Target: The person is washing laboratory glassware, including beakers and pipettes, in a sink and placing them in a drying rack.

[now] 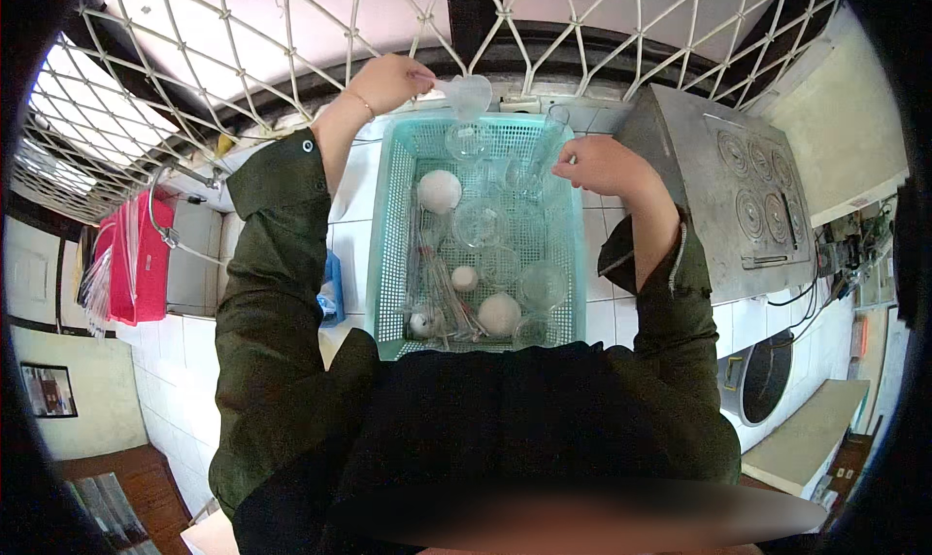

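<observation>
A turquoise perforated plastic basket (pixel 378 227) lies in front of me, holding glassware. My left hand (pixel 393 83), above its far left corner, grips the stem of a translucent funnel (pixel 468 96). Below the funnel is a round clear glass vessel (pixel 468 141). At the basket's far right, my right hand (pixel 601 164) has curled fingers close to a tall glass cylinder (pixel 553 129); whether they touch it is unclear. White round-bottomed vessels (pixel 440 191), clear round glassware (pixel 479 223) and a bundle of thin glass rods or tubes (pixel 444 289) lie inside the basket.
A metal water-bath-like unit with ringed lids (pixel 761 191) stands on the right. On the left are a curved faucet (pixel 156 213), a red container with thin tubes (pixel 142 264) and a blue container (pixel 333 289). White metal lattice (pixel 357 30) spans the far side.
</observation>
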The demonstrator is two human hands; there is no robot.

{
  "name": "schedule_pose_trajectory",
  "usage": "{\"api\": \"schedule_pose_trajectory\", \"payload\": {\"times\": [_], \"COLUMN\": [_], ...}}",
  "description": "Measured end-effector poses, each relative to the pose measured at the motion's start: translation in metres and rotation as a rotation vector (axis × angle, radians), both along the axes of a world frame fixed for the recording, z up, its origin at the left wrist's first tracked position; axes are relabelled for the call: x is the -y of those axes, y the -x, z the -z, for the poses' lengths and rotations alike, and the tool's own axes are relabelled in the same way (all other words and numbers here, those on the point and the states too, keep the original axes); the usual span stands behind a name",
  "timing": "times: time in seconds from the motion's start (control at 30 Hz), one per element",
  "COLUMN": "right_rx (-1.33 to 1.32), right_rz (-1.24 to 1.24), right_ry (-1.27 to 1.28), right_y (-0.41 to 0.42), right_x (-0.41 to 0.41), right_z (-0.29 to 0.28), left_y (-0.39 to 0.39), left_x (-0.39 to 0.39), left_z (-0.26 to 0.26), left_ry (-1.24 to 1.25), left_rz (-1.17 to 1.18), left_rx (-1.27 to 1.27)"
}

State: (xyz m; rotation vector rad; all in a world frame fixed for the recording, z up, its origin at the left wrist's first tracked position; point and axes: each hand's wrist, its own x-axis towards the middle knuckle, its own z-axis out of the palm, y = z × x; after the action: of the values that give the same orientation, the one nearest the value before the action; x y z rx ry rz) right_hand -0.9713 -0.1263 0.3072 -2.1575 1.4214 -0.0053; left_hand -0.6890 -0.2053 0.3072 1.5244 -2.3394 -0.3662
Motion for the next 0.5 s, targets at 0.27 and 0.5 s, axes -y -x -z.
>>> {"api": "schedule_pose_trajectory", "payload": {"times": [0.27,0.5], "right_rx": [-0.418,-0.57], "right_rz": [-0.411,-0.447], "right_ry": [0.303,0.132], "right_y": [-0.051,-0.078], "right_x": [0.058,0.048], "right_z": [0.116,0.117], "left_y": [-0.03,-0.077], "left_x": [-0.023,-0.063], "left_z": [-0.013,-0.003], "left_ry": [-0.028,-0.167], "left_rz": [-0.056,-0.075], "left_rx": [-0.137,-0.227]}}
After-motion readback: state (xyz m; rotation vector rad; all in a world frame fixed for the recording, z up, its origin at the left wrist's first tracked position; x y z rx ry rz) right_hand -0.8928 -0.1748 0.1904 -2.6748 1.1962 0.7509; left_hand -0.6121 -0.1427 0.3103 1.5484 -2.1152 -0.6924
